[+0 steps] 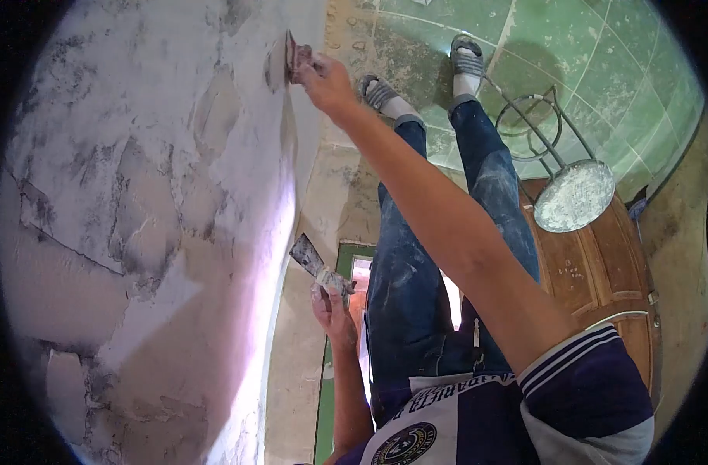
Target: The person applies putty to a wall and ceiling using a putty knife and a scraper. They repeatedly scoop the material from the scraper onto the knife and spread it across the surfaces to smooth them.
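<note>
Item: putty knife point(290, 56), light, with a thin springy blade, pressed flat to the patchy wall point(137, 194); your right hand point(323, 81) is clenched round its handle, the proper hold. Second scraper point(311, 260), plaster-caked and likely slippery, is gripped by the handle in your left hand point(330, 306), near your jeans point(416, 256).

A: Clothing?
B: Dark navy shirt point(478, 418), short sleeve with white stripes at the cuff, round crest and white lettering on the chest. Blue jeans point(416, 279), smeared pale.
A: Feet, 12 o'clock?
B: White socks point(468, 81), grey strapped sandals point(378, 91).
</note>
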{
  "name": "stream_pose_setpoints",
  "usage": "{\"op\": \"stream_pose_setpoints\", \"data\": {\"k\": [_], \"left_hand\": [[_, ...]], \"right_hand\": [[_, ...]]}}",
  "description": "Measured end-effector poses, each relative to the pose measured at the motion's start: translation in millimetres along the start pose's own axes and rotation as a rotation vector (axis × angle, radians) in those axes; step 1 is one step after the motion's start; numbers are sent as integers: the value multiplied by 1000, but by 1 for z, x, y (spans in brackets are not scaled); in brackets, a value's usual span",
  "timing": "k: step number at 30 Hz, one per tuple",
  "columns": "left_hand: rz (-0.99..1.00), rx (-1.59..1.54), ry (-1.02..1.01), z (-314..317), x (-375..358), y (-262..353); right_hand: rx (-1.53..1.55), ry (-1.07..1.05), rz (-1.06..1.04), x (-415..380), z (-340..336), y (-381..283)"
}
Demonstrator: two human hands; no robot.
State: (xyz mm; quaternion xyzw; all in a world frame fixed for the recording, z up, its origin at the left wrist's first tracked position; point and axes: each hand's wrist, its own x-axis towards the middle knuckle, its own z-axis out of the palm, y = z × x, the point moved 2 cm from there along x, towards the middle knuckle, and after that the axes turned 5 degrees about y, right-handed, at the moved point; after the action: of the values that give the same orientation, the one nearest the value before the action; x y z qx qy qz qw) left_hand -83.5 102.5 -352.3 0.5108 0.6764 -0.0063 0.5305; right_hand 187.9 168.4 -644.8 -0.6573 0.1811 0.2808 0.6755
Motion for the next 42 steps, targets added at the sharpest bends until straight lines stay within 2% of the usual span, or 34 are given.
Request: {"op": "stream_pose_setpoints", "data": {"k": [4,7,9,10,12,15,17,19,21,23,25,26,28,30,32,35,36,38,40,42], "left_hand": [[1,64,7,-2,0,-9],[10,101,-18,6,-1,0],[18,123,-53,9,-3,5],[8,93,-62,8,-3,3],[4,63,-71,6,-3,2],[5,57,-22,2,-5,-1],[14,62,-6,0,-3,-3],[18,60,-5,-3,-2,-7],[15,61,-1,-5,-2,-10],[13,83,-22,-5,-4,-8],[12,84,-16,-4,-7,-7],[21,77,-21,-2,-7,-5],[12,26,-1,0,-9,-6],[12,-30,18,1,-9,-7],[-15,81,-11,-2,-11,-6],[-25,37,-40,0,-14,4],[-23,33,-40,-1,-14,4],[-9,40,-53,-5,-12,1],[12,82,-20,-6,-12,-3],[20,133,22,-13,-12,-8]], "right_hand": [[-30,-48,-40,-31,8,-24],[-50,-113,33,-81,-5,-61],[-158,-223,-121,-109,-15,-80],[-157,-223,-127,-116,-19,-82],[97,-140,-114,-125,-27,-75],[4,-153,-62,-94,-48,-57],[112,-78,81,-52,-49,-39],[-85,20,-70,-4,-45,-7],[-88,-9,-62,28,-34,14],[-96,-40,-44,26,-19,21],[2,-95,117,20,-1,4],[-4,-95,116,10,2,-7],[-228,-90,-10,-27,2,-36],[-298,-194,-112,-67,2,-51],[-26,-232,-67,-103,-9,-79],[17,-192,-114,-116,-35,-74],[15,-194,-118,-112,-40,-67],[50,-90,27,-86,-49,-48],[-193,-66,87,-49,-50,-50],[-232,1,174,-7,-34,-6]]}}
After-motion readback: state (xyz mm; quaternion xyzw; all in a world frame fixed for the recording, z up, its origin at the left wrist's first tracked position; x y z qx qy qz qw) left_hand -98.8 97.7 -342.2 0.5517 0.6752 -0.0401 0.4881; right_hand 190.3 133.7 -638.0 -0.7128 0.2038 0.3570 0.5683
